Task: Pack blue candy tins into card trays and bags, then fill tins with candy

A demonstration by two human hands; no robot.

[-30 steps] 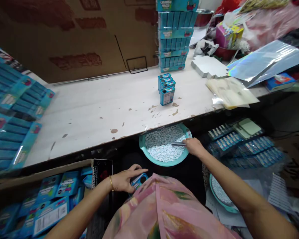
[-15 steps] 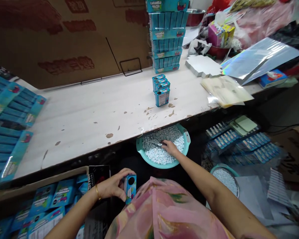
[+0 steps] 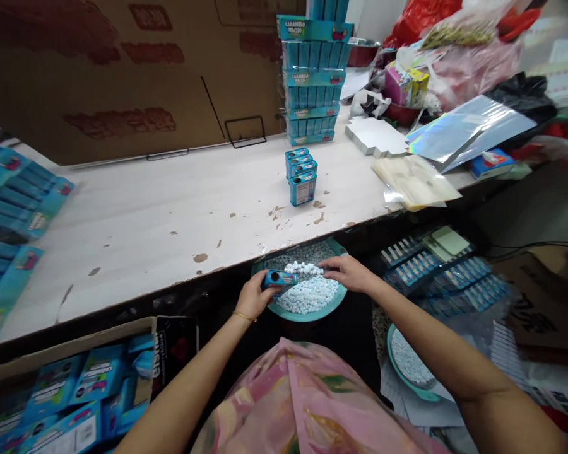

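My left hand (image 3: 254,297) is closed around a small blue candy tin (image 3: 280,278), tilted on its side over the basin. My right hand (image 3: 349,273) grips a small scoop, mostly hidden under the heaped pale candies (image 3: 304,269) it carries. The scoop's load is right beside the tin's right end. Below both hands, a turquoise basin (image 3: 307,316) holds many more white and pale blue candies (image 3: 307,296), partly under the table edge.
Several blue tins (image 3: 303,189) stand on the white table (image 3: 170,208), before a stack of packed display trays (image 3: 312,79). At lower left, a carton (image 3: 154,328) holds more blue packs. A second turquoise basin (image 3: 428,397) sits at lower right.
My left hand has brought the tin up and right, tipping it from upright onto its side over the basin. My right hand has lifted a heaped scoop out of the candies.
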